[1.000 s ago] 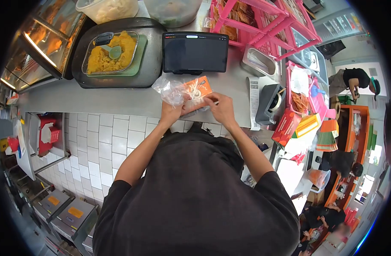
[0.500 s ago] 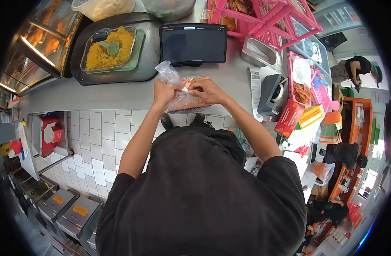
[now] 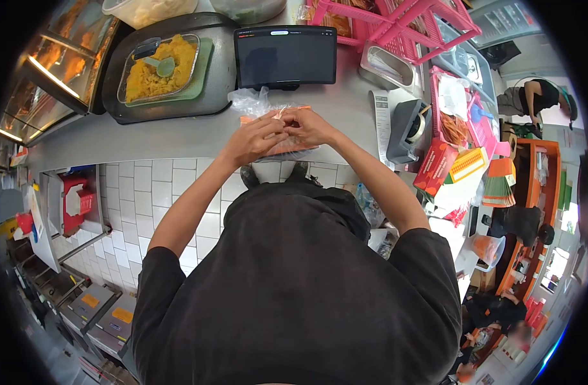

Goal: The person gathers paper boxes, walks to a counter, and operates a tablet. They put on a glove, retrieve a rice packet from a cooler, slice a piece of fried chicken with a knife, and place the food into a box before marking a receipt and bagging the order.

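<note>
A clear plastic bag (image 3: 250, 101) lies at the front edge of the steel counter, its loose top bunched to the far left. Through the film and below the hands shows something orange (image 3: 278, 149), perhaps a box. My left hand (image 3: 252, 138) is over the bag's left side, fingers curled and pinched at its gathered neck. Meeting it from the right, my right hand (image 3: 309, 126) has bent fingers closed on the same spot. The fingertips nearly touch, and they partly hide what they grip.
Behind the bag stands a dark tablet (image 3: 285, 58). A tub of yellow food (image 3: 165, 74) with a scoop rests on a black tray (image 3: 114, 106) at left. To the right are a metal pan (image 3: 388, 66), a tape dispenser (image 3: 409, 135), pink baskets (image 3: 364, 38) and a distant person (image 3: 541, 99).
My left hand has let go of the bunched bag top and turned over, fingers now beside the right hand's at the neck. The bag top has sunk lower. The view has shifted slightly.
</note>
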Action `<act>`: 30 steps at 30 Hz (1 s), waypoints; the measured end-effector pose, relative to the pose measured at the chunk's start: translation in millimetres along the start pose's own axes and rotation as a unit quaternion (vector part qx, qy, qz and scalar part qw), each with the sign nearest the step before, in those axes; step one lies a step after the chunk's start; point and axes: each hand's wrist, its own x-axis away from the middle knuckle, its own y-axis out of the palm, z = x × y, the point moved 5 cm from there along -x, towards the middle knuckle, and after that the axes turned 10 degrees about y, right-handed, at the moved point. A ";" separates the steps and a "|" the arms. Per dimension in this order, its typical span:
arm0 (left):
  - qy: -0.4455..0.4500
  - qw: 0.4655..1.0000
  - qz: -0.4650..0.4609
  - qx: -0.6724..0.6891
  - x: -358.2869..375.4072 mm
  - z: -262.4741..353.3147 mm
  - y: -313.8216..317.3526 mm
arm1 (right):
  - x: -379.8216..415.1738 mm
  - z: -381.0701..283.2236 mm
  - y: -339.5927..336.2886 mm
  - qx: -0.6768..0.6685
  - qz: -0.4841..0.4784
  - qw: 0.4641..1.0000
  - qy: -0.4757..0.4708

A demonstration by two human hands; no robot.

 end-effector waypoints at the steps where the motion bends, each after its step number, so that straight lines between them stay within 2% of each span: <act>1: -0.031 0.998 0.055 0.012 4.5 -4.6 3.8 | -0.8 -1.5 -1.9 0.031 0.002 0.999 -0.012; 2: -0.062 0.992 0.107 0.026 9.2 -7.7 5.8 | -0.5 -5.0 -2.1 0.060 0.004 0.998 -0.024; 3: -0.059 0.992 0.106 0.028 12.0 -4.7 13.9 | 2.1 -7.3 -1.1 0.059 0.007 0.998 -0.023; 5: -0.183 0.967 0.169 0.044 16.7 -5.4 22.4 | 10.8 -14.2 -3.3 0.159 0.078 0.984 0.024; 6: -0.183 0.967 0.169 0.046 18.0 -1.6 26.8 | 15.7 -14.4 3.6 0.158 0.079 0.984 0.026; 8: -0.255 0.942 0.216 0.027 19.0 -2.7 25.9 | 26.2 -11.8 1.7 0.155 0.227 0.958 0.083; 9: -0.256 0.942 0.217 0.030 16.3 1.1 29.2 | 29.3 -11.4 7.3 0.156 0.226 0.958 0.085; 11: -0.441 0.846 0.260 0.152 22.8 -5.1 33.1 | 36.4 -10.2 8.1 -0.007 0.316 0.943 0.102; 12: -0.443 0.845 0.261 0.150 24.7 -6.8 33.0 | 33.9 -11.8 14.3 -0.007 0.313 0.944 0.101; 14: -0.391 0.879 0.246 0.121 23.6 -6.9 33.0 | 35.7 -0.6 22.3 -0.140 0.358 0.911 0.150; 15: -0.391 0.879 0.246 0.121 24.4 -6.3 35.1 | 35.6 3.5 24.6 -0.141 0.358 0.911 0.150; 17: -0.419 0.837 0.292 0.195 27.9 -10.4 40.1 | 33.6 5.1 23.8 -0.160 0.369 0.909 0.106; 23: -0.383 0.871 0.273 0.143 23.7 -7.7 31.4 | 41.6 2.7 20.0 -0.134 0.381 0.906 0.125; 27: -0.386 0.870 0.267 0.148 22.6 -8.3 29.0 | 41.6 4.0 18.0 -0.158 0.377 0.900 0.153; 29: -0.376 0.884 0.246 0.127 24.0 -9.2 31.5 | 42.5 0.0 18.0 -0.106 0.387 0.912 0.078; 30: -0.376 0.884 0.247 0.127 25.2 -9.9 33.3 | 43.1 2.5 18.6 -0.106 0.387 0.912 0.078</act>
